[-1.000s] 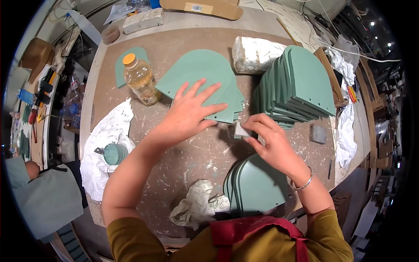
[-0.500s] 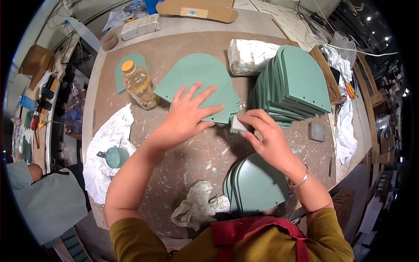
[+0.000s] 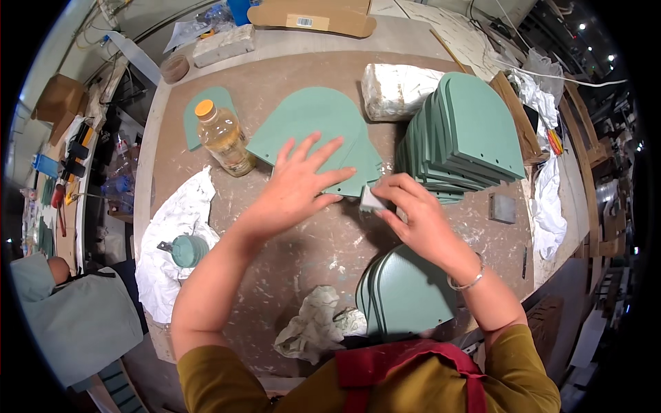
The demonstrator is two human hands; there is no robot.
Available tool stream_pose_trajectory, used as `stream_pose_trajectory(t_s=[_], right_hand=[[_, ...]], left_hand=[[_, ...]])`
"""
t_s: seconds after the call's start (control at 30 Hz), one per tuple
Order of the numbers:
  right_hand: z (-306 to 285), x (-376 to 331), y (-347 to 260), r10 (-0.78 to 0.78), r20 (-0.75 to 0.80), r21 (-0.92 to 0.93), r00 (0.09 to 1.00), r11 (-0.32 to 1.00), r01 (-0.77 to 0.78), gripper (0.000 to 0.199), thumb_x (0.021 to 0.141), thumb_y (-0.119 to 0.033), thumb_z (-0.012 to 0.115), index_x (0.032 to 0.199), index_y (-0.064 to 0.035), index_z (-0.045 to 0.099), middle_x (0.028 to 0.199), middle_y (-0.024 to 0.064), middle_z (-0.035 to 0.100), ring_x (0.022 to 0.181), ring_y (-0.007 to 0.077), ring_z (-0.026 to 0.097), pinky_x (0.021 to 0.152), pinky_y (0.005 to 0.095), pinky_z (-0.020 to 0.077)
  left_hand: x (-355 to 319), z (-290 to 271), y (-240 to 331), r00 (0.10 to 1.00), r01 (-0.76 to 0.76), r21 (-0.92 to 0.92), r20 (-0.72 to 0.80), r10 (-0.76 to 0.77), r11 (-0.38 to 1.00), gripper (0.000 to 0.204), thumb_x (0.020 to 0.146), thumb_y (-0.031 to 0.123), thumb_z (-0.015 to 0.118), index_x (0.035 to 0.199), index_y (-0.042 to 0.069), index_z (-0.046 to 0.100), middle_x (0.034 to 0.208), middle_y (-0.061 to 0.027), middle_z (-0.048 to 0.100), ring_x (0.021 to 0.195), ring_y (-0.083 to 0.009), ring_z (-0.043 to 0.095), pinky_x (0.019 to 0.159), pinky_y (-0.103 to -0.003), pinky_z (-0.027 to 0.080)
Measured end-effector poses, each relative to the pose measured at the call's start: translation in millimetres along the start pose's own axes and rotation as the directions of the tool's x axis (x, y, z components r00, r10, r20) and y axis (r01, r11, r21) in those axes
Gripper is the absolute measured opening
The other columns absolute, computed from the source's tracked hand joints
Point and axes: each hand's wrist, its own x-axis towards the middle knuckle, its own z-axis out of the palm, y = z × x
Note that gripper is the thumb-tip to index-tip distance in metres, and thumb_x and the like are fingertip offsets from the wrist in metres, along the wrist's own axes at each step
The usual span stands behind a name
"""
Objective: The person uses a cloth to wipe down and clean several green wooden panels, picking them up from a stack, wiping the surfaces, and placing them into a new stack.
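Left hand point(image 3: 296, 182) splayed over green panels point(image 3: 315, 113), twelve o'clock in view.
Hands apart. Right hand point(image 3: 417, 213) pinches small grey block point(image 3: 372, 201) at panels' five o'clock corner; tall green stack point(image 3: 478, 124) at one o'clock from that hand.

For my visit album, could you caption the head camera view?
Left hand spread on flat green round-topped panels, right hand pinching a small pale grey block by their edge.
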Motion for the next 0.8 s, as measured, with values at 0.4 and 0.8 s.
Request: stream_pose_trajectory(t_s=[0.4, 0.8], right_hand=[[-26, -58, 3, 0.158, 0.031, 0.313, 0.987, 0.936, -0.159, 0.033, 0.087, -0.004, 0.072, 0.119, -0.0024, 0.066, 0.116, 0.0105, 0.063, 0.103, 0.0228, 0.062, 0.086, 0.032, 0.0509], [-25, -117, 26, 0.387, -0.007, 0.535, 0.922, 0.78, -0.323, 0.034, 0.086, -0.006, 0.074, 0.119, -0.0028, 0.069, 0.117, 0.0079, 0.063, 0.1, 0.0159, 0.06, 0.084, 0.0264, 0.0482]], left_hand=[[-4, -24, 11, 0.989, 0.144, 0.028, 0.03, -0.145, 0.989, 0.084, 0.078, 0.034, 0.08, 0.152, 0.02, 0.041, 0.161, -0.0133, 0.031, 0.149, -0.0389, 0.025, 0.119, -0.056, 0.02], [-6, -32, -5, 0.966, 0.251, 0.191, 0.011, -0.258, 0.949, 0.072, 0.078, 0.044, 0.079, 0.141, 0.02, 0.054, 0.151, -0.0177, 0.041, 0.143, -0.0393, 0.033, 0.116, -0.055, 0.027]])
